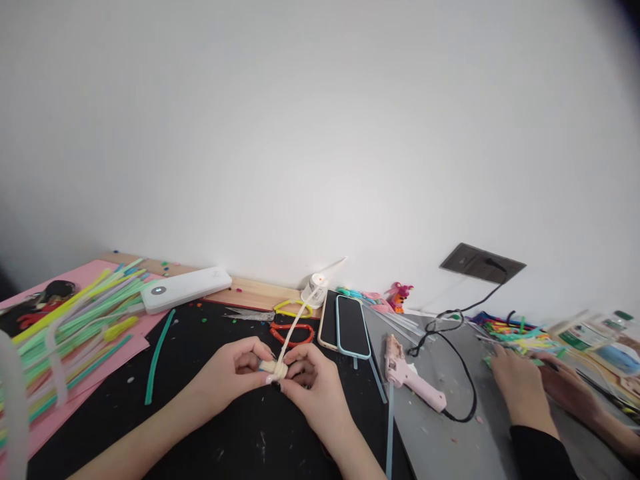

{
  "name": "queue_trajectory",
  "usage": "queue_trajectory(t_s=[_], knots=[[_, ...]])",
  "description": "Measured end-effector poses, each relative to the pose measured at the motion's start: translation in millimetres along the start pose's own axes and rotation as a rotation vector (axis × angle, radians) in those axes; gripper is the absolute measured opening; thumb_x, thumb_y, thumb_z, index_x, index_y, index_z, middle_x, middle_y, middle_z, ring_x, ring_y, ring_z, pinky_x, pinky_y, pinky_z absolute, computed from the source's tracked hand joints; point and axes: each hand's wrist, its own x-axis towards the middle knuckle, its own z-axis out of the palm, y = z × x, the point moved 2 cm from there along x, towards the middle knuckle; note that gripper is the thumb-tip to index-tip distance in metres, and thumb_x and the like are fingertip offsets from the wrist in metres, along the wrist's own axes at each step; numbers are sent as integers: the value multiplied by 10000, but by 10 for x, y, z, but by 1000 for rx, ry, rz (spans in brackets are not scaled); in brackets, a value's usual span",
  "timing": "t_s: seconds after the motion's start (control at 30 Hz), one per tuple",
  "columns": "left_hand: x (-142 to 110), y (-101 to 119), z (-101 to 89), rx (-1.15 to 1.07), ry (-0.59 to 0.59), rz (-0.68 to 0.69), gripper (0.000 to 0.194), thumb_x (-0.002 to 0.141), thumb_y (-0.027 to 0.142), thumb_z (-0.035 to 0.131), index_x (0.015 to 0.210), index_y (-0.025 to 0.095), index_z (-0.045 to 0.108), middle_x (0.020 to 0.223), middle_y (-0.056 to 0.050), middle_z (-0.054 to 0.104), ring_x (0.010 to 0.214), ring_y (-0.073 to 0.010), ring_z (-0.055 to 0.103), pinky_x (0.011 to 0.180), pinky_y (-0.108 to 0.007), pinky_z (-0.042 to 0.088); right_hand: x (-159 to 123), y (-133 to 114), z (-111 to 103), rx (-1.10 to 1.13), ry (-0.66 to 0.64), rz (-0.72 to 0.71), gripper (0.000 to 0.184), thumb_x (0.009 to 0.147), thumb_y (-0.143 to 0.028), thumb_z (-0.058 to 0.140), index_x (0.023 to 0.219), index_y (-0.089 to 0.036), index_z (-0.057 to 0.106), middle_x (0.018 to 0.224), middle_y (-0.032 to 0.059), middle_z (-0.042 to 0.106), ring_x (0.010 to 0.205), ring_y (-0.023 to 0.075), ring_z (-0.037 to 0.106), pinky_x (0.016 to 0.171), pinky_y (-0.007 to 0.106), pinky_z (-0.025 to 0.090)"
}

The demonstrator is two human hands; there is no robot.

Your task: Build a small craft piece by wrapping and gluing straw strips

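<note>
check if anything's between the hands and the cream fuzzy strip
Nothing visible is in the way: the left hand and the right hand both touch the cream fuzzy strip directly. The scissors lie beyond the hands, not between them and the strip.

You were at a shared craft table [265,292], as indicated by pipe cleaners [90,319] on pink paper [70,275], scissors [250,315], a glue gun [413,381] and a second person's hands [514,375].
</note>
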Motion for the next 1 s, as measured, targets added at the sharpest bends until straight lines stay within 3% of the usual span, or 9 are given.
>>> queue_trajectory(t_s=[0.13,0.23,0.37,0.53,0.67,0.77,0.9,1.0], knots=[[12,-43,-6,-45,-11,-26,197,590,242,760,673,185,590,815,-18,697,759,-200,662,728,-314,502,-18,-9,-44,71,65,-69,92,783,-177,555,866,-208,533,795,6,568,608,127,580,569,244,493],[16,-61,-5,-104,-33,-55,231,564,248,787,650,180,584,794,-8,693,700,-179,649,658,-283,488,-45,-61,-102,-137,140,-235,267,814,-110,475,1041,-231,545,925,45,555,710,150,578,599,255,497],[-10,-27,22,-206,-83,-89,247,546,219,802,636,170,578,779,7,679,636,-136,608,580,-243,445,-77,-143,-129,-504,157,-465,501,799,-23,426,1209,-282,554,1060,77,474,917,196,528,771,326,482],[-82,92,66,-247,-147,-137,245,569,213,794,653,163,570,788,1,671,650,-123,575,555,-224,421,-96,-156,-138,-686,218,-494,433,757,-13,517,1087,-272,622,1174,81,422,1034,246,462,865,401,420],[-132,180,77,-290,-162,-157,235,605,217,783,672,167,563,794,12,657,674,-117,561,579,-219,412,-93,-183,-139,-681,179,-493,287,750,2,553,904,-233,611,1151,56,543,1131,263,410,967,432,341],[-143,192,78,-339,-155,-178,253,603,232,790,686,174,558,797,22,646,682,-118,554,588,-219,412,-84,-198,-130,-625,136,-499,259,761,21,534,842,-220,585,985,32,639,1072,235,469,945,397,361],[-129,161,60,-428,-93,-186,292,569,267,817,672,175,559,733,38,628,637,-106,537,569,-208,408,-82,-166,-110,-554,134,-482,182,796,-29,525,780,-198,590,788,21,628,794,179,562,749,302,441],[-120,156,41,-494,-76,-168,257,608,256,804,677,168,572,707,37,624,626,-95,531,585,-203,416,-89,-126,-100,-482,155,-453,157,810,-61,515,777,-188,600,750,20,633,707,156,586,655,250,453]])
